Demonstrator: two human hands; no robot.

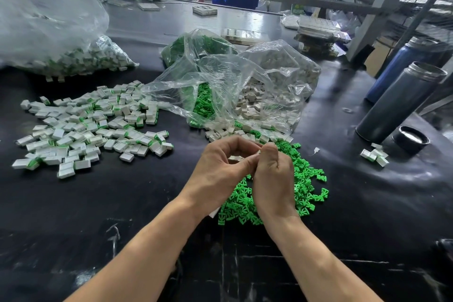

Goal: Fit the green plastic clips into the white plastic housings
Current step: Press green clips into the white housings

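My left hand (220, 167) and my right hand (274, 174) meet above the black table, fingertips together. Between them they pinch a small white housing (257, 152), mostly hidden by the fingers; whether a clip is in it is not visible. A heap of loose green clips (306, 179) lies under and right of my right hand. Loose white housings (220, 133) spill from an open clear bag (269, 76) just beyond my hands. A wide spread of housings with green clips fitted (93, 125) covers the table to the left.
A large clear bag of assembled pieces (49, 39) sits at far left. A bag of green clips (196, 46) lies behind the open bag. Two dark flasks (402, 103) and a black lid (410, 138) stand at right, beside a few assembled pieces (373, 154).
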